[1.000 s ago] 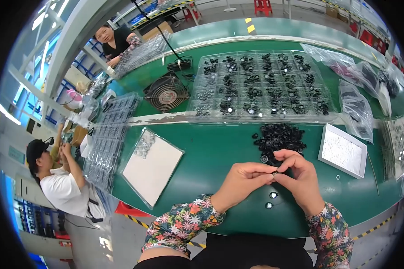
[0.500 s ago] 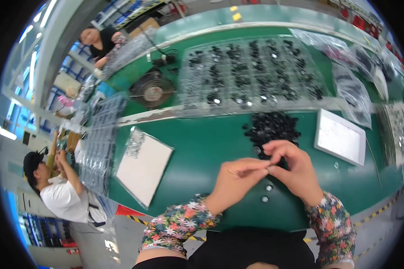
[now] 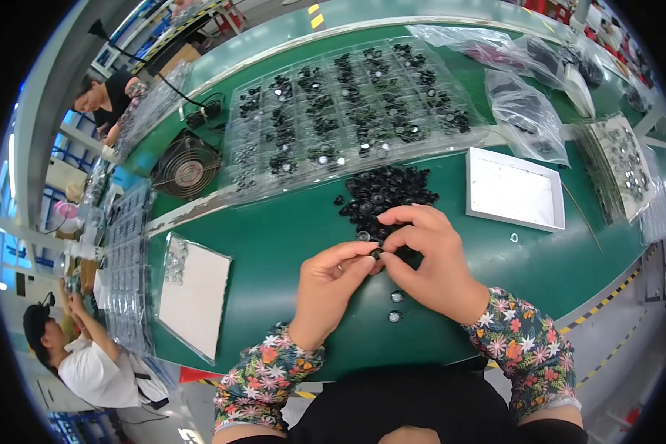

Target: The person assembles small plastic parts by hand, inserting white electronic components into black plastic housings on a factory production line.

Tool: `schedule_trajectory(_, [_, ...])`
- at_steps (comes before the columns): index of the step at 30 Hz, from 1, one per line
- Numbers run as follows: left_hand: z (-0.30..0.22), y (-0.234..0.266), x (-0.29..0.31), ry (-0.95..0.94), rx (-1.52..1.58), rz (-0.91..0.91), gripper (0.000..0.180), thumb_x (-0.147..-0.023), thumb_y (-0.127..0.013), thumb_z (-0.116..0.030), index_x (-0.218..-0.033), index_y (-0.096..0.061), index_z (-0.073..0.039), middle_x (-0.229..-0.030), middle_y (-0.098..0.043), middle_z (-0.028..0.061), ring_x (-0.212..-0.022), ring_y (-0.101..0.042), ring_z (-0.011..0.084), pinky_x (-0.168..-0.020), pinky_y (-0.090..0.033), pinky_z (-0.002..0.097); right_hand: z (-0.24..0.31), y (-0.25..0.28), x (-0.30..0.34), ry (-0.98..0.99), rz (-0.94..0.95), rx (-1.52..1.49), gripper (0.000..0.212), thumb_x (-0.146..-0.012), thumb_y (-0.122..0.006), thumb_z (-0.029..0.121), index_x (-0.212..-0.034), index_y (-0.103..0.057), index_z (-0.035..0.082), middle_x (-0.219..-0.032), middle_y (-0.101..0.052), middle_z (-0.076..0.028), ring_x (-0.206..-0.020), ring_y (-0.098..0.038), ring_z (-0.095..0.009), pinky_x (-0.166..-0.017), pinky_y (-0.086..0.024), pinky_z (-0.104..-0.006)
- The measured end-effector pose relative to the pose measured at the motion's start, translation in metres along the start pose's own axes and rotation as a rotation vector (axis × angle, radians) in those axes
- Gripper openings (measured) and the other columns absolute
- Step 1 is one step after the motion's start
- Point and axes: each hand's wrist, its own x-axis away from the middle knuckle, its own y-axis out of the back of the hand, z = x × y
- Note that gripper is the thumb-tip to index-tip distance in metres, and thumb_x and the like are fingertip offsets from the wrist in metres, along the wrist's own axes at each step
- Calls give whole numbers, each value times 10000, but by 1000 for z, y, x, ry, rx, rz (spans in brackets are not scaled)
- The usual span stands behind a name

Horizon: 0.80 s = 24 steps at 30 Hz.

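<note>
A small round black part [image 3: 377, 253] is pinched between the fingertips of both hands, just in front of a heap of similar black parts [image 3: 381, 194]. My left hand [image 3: 328, 285] grips it from the left with thumb and forefinger. From the right, my right hand [image 3: 431, 255] closes on it, covering some of the heap's near edge. On the green table below my fingers lie two small round pieces with shiny, glassy tops, one piece [image 3: 397, 296] just beyond the other [image 3: 394, 317].
A white shallow box [image 3: 514, 194] stands right of the heap, near a small clear ring [image 3: 514, 238]. Left lies a bagged white board [image 3: 194, 300]. Behind are a clear compartment tray [image 3: 325, 111] of black parts, a fan [image 3: 187, 166] and plastic bags [image 3: 524, 111]. Two people work at the left.
The whole view has shifted, so the table things sit further left and the tray higher. Both hands stay together, and the black part between the fingertips shows more plainly now.
</note>
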Motion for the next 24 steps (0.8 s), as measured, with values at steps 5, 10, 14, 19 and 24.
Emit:
schedule_trajectory(5, [5,-9,5,-181,-348,-93,223,-849,-641,27,-1064,-686,-10,-982,-689,85,-862,-665,120,-755,-552,247,9,3,1,136,-18,201,135,-665,-705,60,-734,-589,70,-1052,-620,-67,-979,-588,-286,-968,-410,-501])
schedule_trajectory(10, [11,-13,1,-229,-449,-120,169,-815,-657,15,-981,-675,-1,-855,-675,60,-743,-644,93,-646,-526,228,13,1,3,148,2,259,136,-646,-701,29,-730,-598,56,-1060,-608,-86,-995,-577,-290,-967,-403,-496])
schedule_trajectory(14, [5,-12,1,-241,-567,-95,153,-811,-642,38,-956,-677,4,-886,-674,36,-764,-621,73,-675,-512,218,14,0,3,120,20,227,129,-643,-690,8,-726,-595,36,-1038,-615,-93,-980,-582,-298,-958,-412,-498])
schedule_trajectory(19, [3,-12,3,-195,-523,-94,128,-803,-643,37,-923,-675,4,-851,-666,23,-719,-591,59,-626,-480,206,17,-4,2,93,14,131,152,-626,-685,-22,-697,-559,27,-1026,-624,-105,-989,-590,-306,-953,-428,-501])
schedule_trajectory(24, [8,-11,3,-116,-449,-87,121,-806,-639,41,-914,-676,4,-829,-658,15,-717,-583,55,-618,-471,202,13,-6,5,86,34,91,170,-613,-675,-49,-683,-539,27,-1038,-622,-111,-1025,-590,-315,-967,-433,-504])
